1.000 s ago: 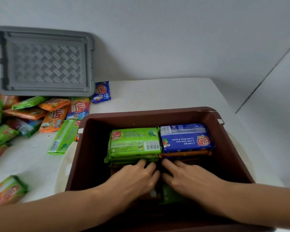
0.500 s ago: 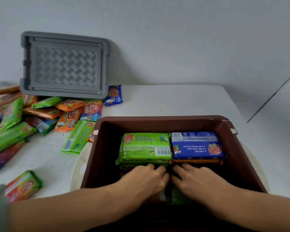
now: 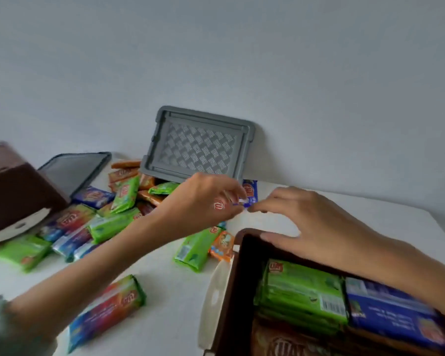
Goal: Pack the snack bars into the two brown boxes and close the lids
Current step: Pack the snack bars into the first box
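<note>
Head view. Left hand [image 3: 208,201] is pinching a blue snack bar [image 3: 251,190] on the tabletop [image 3: 165,278]. Right hand [image 3: 306,222] is lying released, fingers straight, tips at that bar. Brown box [image 3: 249,231] is sitting under the right wrist, holding packed bars [image 3: 303,291]. Loose bars [image 3: 108,222] are lying left of the left hand.

Brown box [image 3: 238,278] below right hand [image 3: 319,222]. Grey lid [image 3: 198,147], basket-weave pattern, beyond left hand [image 3: 206,201]. Green snack bars [image 3: 303,291] and blue snack bar [image 3: 391,309] inside.
</note>
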`<state>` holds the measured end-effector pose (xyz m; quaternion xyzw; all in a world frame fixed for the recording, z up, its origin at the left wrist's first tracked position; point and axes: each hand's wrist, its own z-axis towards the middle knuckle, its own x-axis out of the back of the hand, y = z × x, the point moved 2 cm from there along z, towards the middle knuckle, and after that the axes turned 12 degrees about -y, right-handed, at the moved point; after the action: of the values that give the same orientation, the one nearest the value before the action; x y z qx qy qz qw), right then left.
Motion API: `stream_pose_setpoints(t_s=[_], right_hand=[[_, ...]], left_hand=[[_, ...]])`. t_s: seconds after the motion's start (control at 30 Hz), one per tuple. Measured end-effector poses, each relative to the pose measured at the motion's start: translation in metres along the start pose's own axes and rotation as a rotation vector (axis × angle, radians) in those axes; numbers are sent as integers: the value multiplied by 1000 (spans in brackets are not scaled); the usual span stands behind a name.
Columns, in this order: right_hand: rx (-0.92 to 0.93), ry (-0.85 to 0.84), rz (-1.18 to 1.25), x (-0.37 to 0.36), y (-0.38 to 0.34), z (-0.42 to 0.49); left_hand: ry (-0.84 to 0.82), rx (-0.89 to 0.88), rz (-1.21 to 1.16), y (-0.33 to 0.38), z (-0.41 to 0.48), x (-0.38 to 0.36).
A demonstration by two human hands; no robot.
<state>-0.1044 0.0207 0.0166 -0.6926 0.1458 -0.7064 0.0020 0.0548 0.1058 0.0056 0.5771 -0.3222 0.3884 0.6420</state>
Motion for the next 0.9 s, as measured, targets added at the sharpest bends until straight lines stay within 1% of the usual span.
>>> stream_pose_setpoints(t_s=[0.07,0.17,0.3,0.37,0.43,0.53,0.63,0.8,0.9], right_hand=[[27,18,8,-5,0,46],[33,-45,10,-27,7,119],[-52,-145,92,-64,22,198],[-118,-223,146,-85,30,224],[-168,-277,157,-105,33,240],[-210,-276,135,-123,30,251],[-246,-283,133,-128,27,253],[-329,-323,184,-125,23,250],[-315,-439,86,-119,21,237]], left_hand=[[75,107,71,-45,4,14],[78,357,94,-120,10,22],[95,699,21,-203,25,11],[74,788,9,-225,33,-1],[79,828,38,-236,40,-11],[109,880,103,-236,46,-19],[107,897,168,-235,48,-23],[57,884,130,-226,44,-13],[13,846,85,-219,35,-9]])
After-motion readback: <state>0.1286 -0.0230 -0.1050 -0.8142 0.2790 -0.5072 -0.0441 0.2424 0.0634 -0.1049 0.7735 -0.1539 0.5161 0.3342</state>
